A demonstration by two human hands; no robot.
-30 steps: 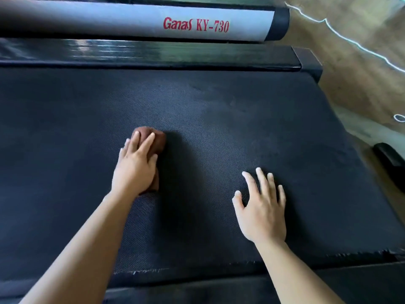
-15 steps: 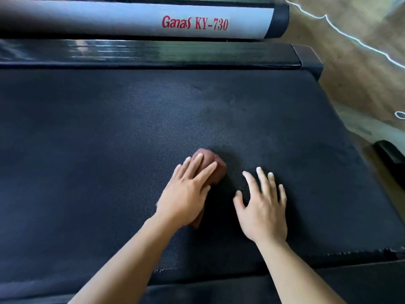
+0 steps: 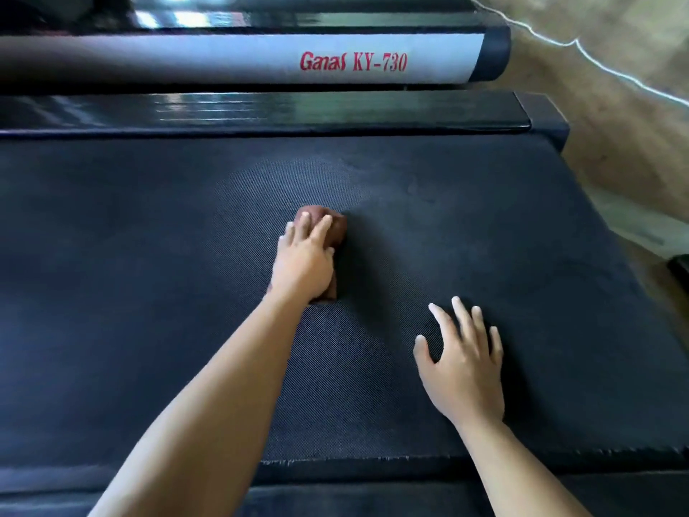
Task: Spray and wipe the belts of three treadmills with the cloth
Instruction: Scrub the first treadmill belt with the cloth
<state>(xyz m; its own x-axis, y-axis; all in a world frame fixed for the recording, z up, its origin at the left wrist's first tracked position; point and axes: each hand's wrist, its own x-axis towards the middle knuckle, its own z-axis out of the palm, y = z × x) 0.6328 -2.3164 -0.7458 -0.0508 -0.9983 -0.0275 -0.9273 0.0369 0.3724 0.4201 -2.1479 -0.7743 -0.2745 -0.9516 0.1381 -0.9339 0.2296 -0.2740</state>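
We see L hand (image 3: 304, 263) laid over the brown cloth (image 3: 333, 227), fingers near straight, pressing it onto the belt (image 3: 522, 236), not clenched. Cloth is bunched, mid-belt, long axis along the L forearm toward the far rail (image 3: 298, 113); its far end pokes past the fingertips. R hand (image 3: 462, 363) is splayed flat on the belt, holding nothing, to the right & nearer us, apart from cloth. We judge next stroke is L hand's, sideways across that axis.

Single head view — close, angled forward and down over the belt (image 3: 484, 225)
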